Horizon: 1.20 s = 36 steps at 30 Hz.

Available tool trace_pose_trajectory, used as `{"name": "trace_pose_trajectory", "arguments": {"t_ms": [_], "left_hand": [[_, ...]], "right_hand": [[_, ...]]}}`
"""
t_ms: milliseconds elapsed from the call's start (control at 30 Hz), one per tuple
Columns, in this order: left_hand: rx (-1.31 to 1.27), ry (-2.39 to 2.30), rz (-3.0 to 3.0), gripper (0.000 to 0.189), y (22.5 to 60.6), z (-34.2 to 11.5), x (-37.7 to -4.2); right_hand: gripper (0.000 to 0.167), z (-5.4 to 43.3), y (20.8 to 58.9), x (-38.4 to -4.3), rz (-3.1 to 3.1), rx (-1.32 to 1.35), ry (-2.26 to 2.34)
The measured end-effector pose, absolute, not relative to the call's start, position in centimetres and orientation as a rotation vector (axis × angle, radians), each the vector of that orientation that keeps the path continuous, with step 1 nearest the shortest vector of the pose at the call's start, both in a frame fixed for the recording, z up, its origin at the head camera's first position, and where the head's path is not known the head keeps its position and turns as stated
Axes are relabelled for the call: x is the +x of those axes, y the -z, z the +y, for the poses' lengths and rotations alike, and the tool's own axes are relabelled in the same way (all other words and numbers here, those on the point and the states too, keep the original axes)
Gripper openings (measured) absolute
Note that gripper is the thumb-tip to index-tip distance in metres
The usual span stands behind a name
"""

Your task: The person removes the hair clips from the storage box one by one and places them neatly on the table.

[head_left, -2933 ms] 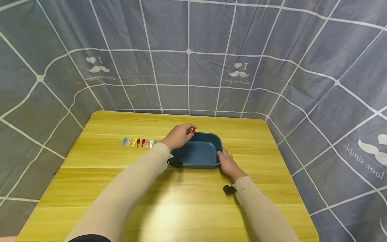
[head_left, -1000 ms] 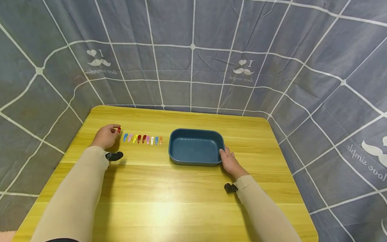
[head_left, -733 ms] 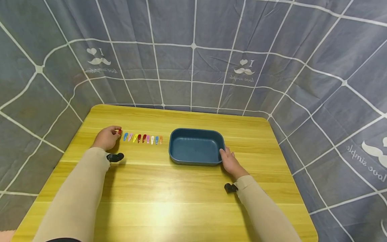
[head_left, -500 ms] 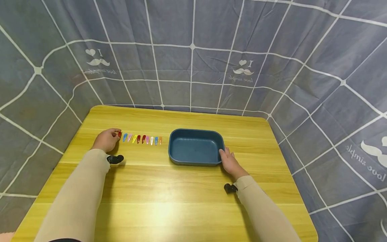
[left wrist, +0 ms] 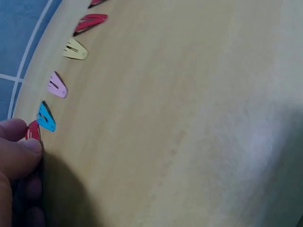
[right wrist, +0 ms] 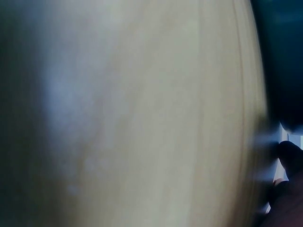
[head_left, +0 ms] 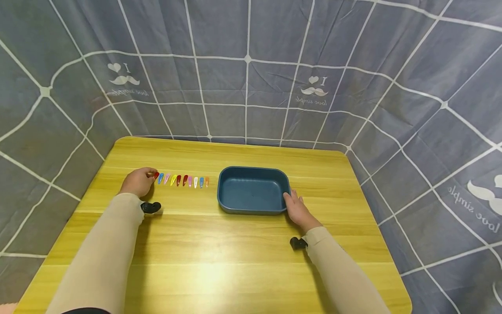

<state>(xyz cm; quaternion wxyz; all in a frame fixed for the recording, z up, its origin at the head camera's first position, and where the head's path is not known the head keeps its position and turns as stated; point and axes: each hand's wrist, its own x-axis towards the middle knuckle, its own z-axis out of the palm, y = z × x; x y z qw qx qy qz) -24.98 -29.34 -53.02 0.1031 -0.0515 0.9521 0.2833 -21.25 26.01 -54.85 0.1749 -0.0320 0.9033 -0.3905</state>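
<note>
My left hand (head_left: 138,181) pinches a red snap hair clip (left wrist: 32,130) between thumb and fingertips, right at the wood-grain tabletop. This clip is at the left end of a row, beside a blue hair clip (left wrist: 46,117). Rightward along the row lie a pink clip (head_left: 167,178), a yellow clip (head_left: 173,179) and several more in dark red, pink, white, blue and orange. My right hand (head_left: 300,212) holds the right wall of a dark blue plastic bin (head_left: 252,212), thumb at the rim and fingers along the outside. The bin's inside shows nothing in it.
The yellow wooden table (head_left: 219,253) has rounded corners. A grey curtain (head_left: 223,78) with white grid lines surrounds its back and sides. Small black wrist cameras sit below both hands.
My left hand has gone from over the bin to the row's left end, carrying the red hair clip, then lowered it beside the blue one. My right hand has stayed on the bin.
</note>
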Motion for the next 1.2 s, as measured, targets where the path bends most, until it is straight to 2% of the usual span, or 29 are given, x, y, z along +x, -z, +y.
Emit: {"name": "trace_pose_trajectory", "arguments": {"t_ms": [367, 1200], "left_hand": [[-0.125, -0.736, 2.812, 0.047, 52.84, -29.25, -25.37], [-0.121, -0.743, 2.823, 0.045, 52.65, -28.77, -24.85]], "right_hand": [[0.072, 25.87, 54.58, -21.27, 2.560, -0.092, 1.097], [0.071, 25.66, 54.24, -21.06, 2.553, -0.054, 1.101]]}}
